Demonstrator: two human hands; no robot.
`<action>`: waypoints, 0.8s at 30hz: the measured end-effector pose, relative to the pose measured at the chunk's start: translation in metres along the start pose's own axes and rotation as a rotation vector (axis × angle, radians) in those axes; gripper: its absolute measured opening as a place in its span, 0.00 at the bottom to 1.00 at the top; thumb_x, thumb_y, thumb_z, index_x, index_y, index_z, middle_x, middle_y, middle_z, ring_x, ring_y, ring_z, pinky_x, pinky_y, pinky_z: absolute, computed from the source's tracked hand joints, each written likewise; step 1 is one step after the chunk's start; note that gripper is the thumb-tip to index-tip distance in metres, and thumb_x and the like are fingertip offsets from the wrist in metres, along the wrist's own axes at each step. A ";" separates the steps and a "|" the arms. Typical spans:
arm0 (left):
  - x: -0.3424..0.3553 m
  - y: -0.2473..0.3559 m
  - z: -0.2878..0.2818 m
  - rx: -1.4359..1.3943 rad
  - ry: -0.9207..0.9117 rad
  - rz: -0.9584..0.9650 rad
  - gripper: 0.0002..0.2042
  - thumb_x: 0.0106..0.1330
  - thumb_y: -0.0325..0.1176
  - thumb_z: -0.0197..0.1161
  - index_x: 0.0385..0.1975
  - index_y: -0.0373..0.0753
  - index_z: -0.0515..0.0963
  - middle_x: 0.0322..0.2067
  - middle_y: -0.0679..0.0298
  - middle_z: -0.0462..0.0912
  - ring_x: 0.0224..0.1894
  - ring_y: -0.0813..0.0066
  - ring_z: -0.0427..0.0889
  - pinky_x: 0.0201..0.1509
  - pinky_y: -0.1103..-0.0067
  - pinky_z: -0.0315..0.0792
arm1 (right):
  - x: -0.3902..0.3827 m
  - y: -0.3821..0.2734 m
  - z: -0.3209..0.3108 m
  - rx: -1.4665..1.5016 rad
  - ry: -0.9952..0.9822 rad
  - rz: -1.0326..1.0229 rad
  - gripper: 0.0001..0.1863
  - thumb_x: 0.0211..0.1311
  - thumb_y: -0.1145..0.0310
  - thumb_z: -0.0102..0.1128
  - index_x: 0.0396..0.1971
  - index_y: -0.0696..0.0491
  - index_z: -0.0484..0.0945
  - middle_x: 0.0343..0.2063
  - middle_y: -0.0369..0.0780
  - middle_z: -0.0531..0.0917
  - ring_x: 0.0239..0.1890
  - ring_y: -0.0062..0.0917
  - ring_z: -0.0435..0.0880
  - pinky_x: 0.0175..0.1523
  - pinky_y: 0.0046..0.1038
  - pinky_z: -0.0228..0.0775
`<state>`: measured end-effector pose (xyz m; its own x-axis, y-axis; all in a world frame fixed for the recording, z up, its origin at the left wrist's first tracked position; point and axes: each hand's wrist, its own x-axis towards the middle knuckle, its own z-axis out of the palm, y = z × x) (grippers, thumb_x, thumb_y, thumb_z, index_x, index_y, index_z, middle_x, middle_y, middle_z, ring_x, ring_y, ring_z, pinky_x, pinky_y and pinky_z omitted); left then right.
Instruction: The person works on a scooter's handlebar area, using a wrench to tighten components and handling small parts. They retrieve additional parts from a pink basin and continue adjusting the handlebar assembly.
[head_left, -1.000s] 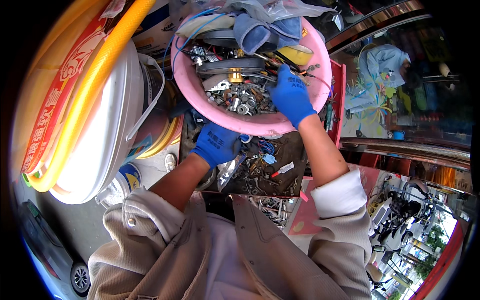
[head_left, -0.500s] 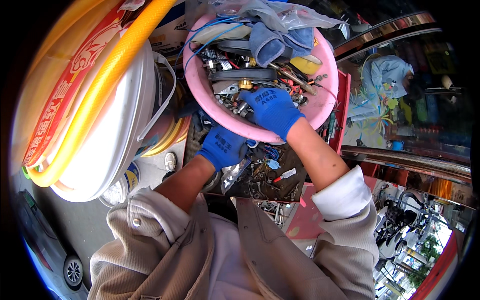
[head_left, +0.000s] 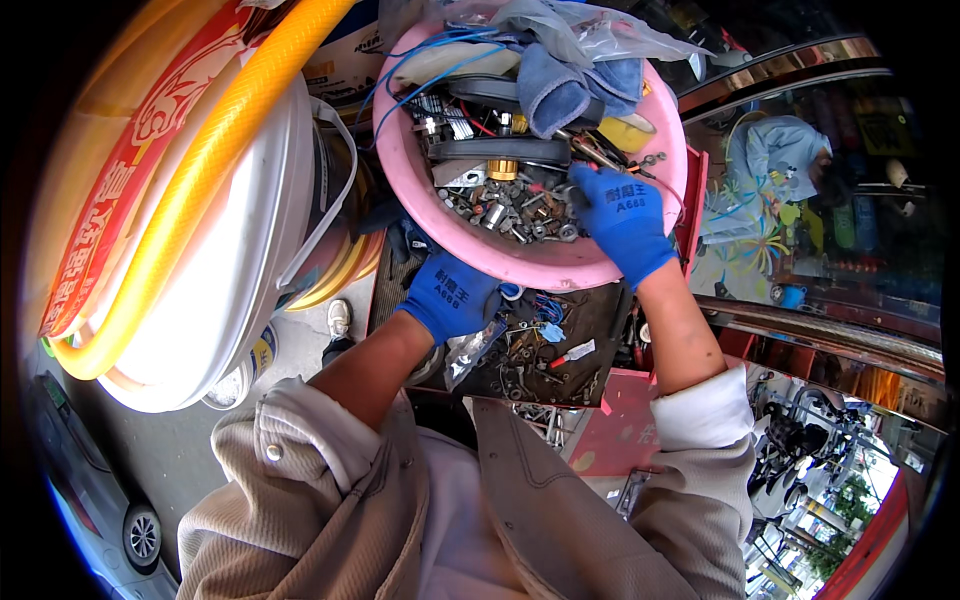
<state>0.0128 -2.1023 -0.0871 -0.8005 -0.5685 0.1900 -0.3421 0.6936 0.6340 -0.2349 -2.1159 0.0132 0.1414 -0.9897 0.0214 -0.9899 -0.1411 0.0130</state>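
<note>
A pink basin [head_left: 545, 272] is heaped with bolts, nuts and small metal fittings [head_left: 520, 212]. My right hand [head_left: 622, 215], in a blue glove, is inside its right part, over the hardware. Its fingers are bent together; whatever they hold, if anything, is hidden. My left hand [head_left: 452, 297], also blue-gloved, sits beneath the basin's near left rim, its fingers mostly out of sight. Close to the right fingertips lies a flat black bar-shaped part [head_left: 500, 150] with a brass fitting [head_left: 502, 169] beside it. A blue-grey cloth [head_left: 555, 90] covers part of the basin's far side.
Below the basin, a dark tray [head_left: 545, 385] holds scattered small parts and a red-and-white item [head_left: 572, 353]. To the left stand a big white bucket [head_left: 240, 230] and a thick yellow hose [head_left: 225, 125]. Clear plastic bags [head_left: 620, 38] overhang the basin's far edge.
My right hand has moved right across the basin, uncovering the small hardware in the near middle. My left hand stays in place; the basin appears slightly farther right and lower.
</note>
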 end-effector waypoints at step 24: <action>0.000 0.005 -0.006 0.014 0.111 0.053 0.16 0.53 0.34 0.59 0.43 0.40 0.79 0.42 0.52 0.81 0.46 0.52 0.79 0.53 0.61 0.71 | 0.002 0.004 -0.023 -0.071 -0.348 -0.098 0.14 0.57 0.69 0.54 0.41 0.38 0.83 0.35 0.40 0.86 0.40 0.32 0.86 0.40 0.35 0.76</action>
<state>0.0141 -2.1013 -0.0795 -0.7584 -0.5760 0.3050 -0.3083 0.7293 0.6108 -0.2388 -2.1177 0.0363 0.2118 -0.9218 -0.3248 -0.9669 -0.2461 0.0678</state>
